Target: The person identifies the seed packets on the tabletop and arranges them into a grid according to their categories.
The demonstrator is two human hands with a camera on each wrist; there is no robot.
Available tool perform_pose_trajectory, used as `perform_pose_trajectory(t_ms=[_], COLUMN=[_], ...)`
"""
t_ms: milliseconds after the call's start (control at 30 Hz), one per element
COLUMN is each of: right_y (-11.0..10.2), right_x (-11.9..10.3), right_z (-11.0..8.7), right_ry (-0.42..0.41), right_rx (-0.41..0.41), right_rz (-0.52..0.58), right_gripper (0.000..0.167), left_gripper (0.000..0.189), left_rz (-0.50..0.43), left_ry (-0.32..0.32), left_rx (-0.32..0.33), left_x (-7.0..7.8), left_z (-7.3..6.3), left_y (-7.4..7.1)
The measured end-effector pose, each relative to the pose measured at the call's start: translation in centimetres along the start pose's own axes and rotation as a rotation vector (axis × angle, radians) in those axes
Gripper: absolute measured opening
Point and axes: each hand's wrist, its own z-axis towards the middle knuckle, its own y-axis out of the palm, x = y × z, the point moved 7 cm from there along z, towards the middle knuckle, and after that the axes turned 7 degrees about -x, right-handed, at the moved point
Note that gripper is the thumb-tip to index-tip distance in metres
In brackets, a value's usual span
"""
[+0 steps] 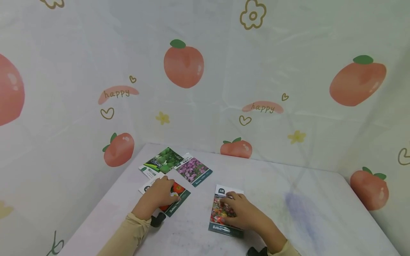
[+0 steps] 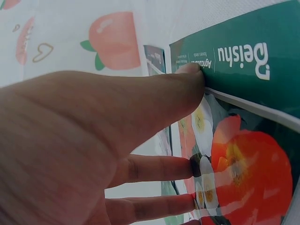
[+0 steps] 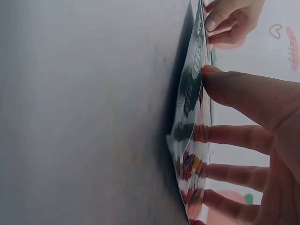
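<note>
On the table's left side, my left hand [image 1: 159, 193] rests on a seed packet [image 2: 248, 154] printed with red and white flowers. In the left wrist view its thumb and fairly straight fingertips touch the glossy face near the green band. My right hand [image 1: 241, 213] lies over another seed packet [image 1: 221, 208], with mixed colourful flowers and a white top. Thumb and spread fingertips touch its face in the right wrist view, where the packet [image 3: 192, 103] looks slightly bulged. Farther back lie a packet with green round fruit [image 1: 164, 160] and one with purple flowers [image 1: 193, 170], edges close together.
The white table [image 1: 272, 199] bears a faint purple stain at right. Behind it hangs a pale cloth [image 1: 211, 117] printed with peaches, hearts and "happy". Dark wrist devices [image 1: 158, 219] sit at both wrists.
</note>
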Motion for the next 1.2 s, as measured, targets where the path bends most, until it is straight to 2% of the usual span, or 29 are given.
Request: perform_pose_trajectory(t_ms=[433, 800, 1200], right_y=[-0.1, -0.1, -0.2], right_x=[0.8, 1.2, 1.3], right_z=[-0.9, -1.4, -1.9], right_ry=[-0.012, -0.018, -0.029], right_rx=[0.016, 0.028, 0.034], right_rz=[0.001, 0.001, 0.007], right_gripper=[0.057, 0.057, 0.056], left_gripper=[0.07, 0.067, 0.068], left_rz=[-0.01, -0.028, -0.031], left_ry=[-0.008, -0.024, -0.02], left_rx=[-0.01, -0.008, -0.01], left_x=[0.0, 0.3, 0.3], left_z=[0.1, -0.5, -0.5], left_y=[0.0, -0.2, -0.3])
